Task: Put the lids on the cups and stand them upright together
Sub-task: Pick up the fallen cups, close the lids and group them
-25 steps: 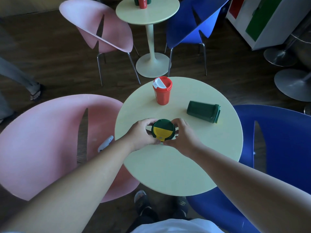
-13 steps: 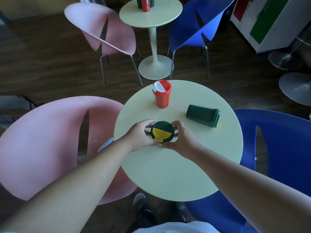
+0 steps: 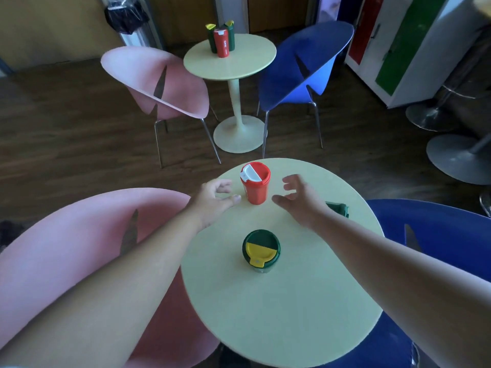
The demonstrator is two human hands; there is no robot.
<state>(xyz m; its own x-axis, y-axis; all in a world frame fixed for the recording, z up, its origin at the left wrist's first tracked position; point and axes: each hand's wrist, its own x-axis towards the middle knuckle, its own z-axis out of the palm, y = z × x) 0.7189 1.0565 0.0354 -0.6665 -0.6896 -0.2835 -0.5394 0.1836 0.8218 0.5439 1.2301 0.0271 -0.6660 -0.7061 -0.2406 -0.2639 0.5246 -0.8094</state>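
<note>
A red cup (image 3: 255, 185) with a red and white lid stands upright at the far side of the round pale table (image 3: 292, 314). My left hand (image 3: 214, 199) hovers just left of it and my right hand (image 3: 299, 199) just right of it, both with loose fingers, touching nothing. A green cup (image 3: 261, 250) with a green and yellow lid stands upright nearer to me, free of both hands. A second green cup (image 3: 338, 208) lies on its side behind my right wrist, mostly hidden.
A pink chair (image 3: 66, 248) stands at the table's left and a blue chair (image 3: 438, 235) at its right. Beyond, another small round table (image 3: 247, 62) carries three lidded cups (image 3: 221, 38), flanked by a pink chair and a blue chair. Stool bases stand at the far right.
Both hands let go of the green cup with the yellow lid and moved forward to either side of the red cup. The camera tilted up, showing more of the room.
</note>
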